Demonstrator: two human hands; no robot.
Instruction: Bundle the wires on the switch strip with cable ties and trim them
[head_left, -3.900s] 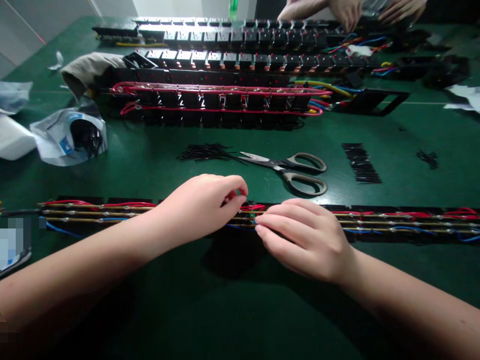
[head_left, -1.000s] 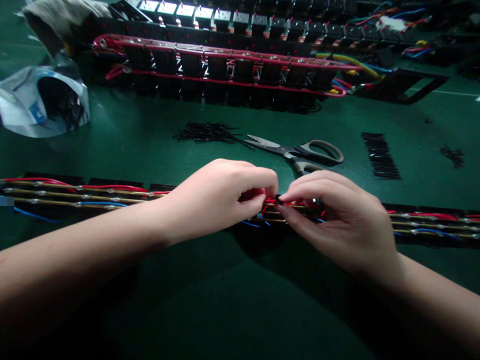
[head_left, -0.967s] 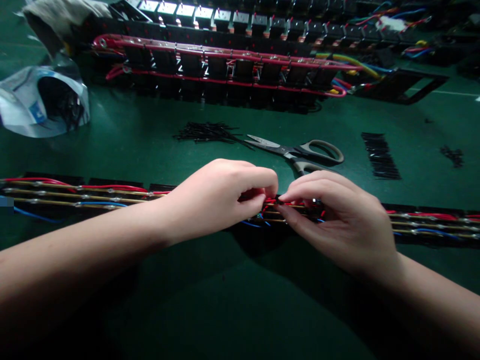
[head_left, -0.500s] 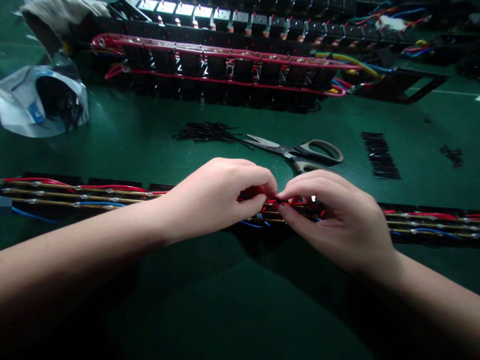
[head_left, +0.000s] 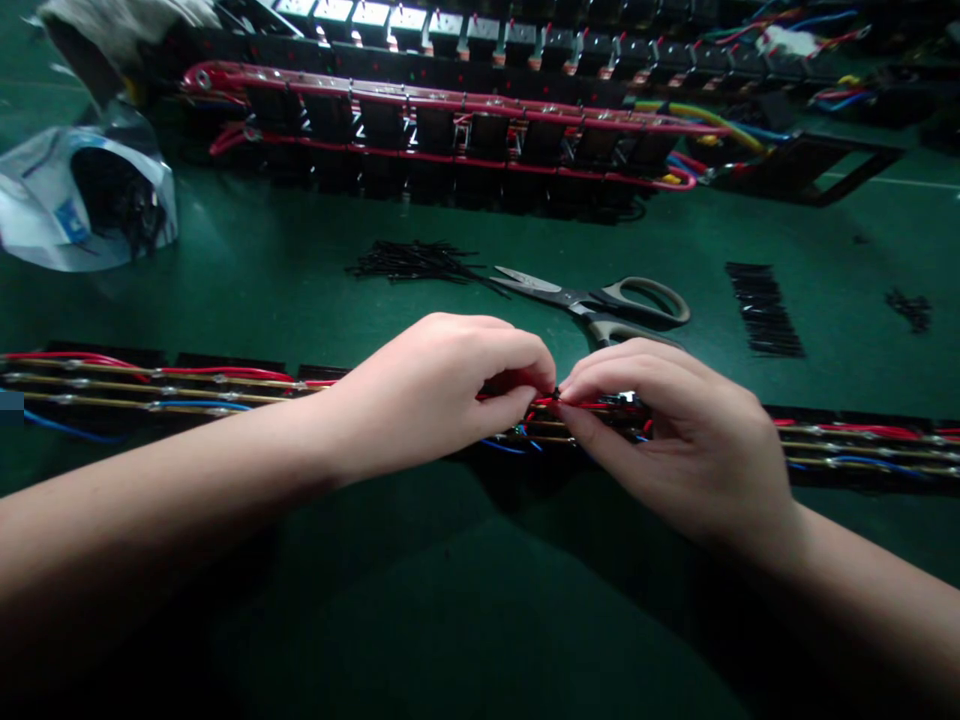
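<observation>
A long strip of black modules (head_left: 225,388) with brass-coloured rods and red and blue wires runs across the table under both hands. My left hand (head_left: 450,385) is closed in a pinch over its middle. Facing it, my right hand (head_left: 682,440) pinches with thumb and index finger. The two sets of fingertips nearly meet at a small black cable tie (head_left: 556,394) by the red wire (head_left: 541,402). The fingers partly hide the tie, and whether it is looped round the wire I cannot make out. Short blue wire ends (head_left: 534,446) stick out below.
Scissors (head_left: 585,300) lie just beyond my right hand. A loose pile of black cable ties (head_left: 412,260), a neat row of them (head_left: 765,310) and small black bits (head_left: 909,310) lie around. An opened bag (head_left: 45,200) stands left. Wired assemblies (head_left: 450,100) fill the back.
The right fingertips have shifted very slightly, and the small black tie between the hands shows more clearly. Otherwise both hands stay in nearly the same place.
</observation>
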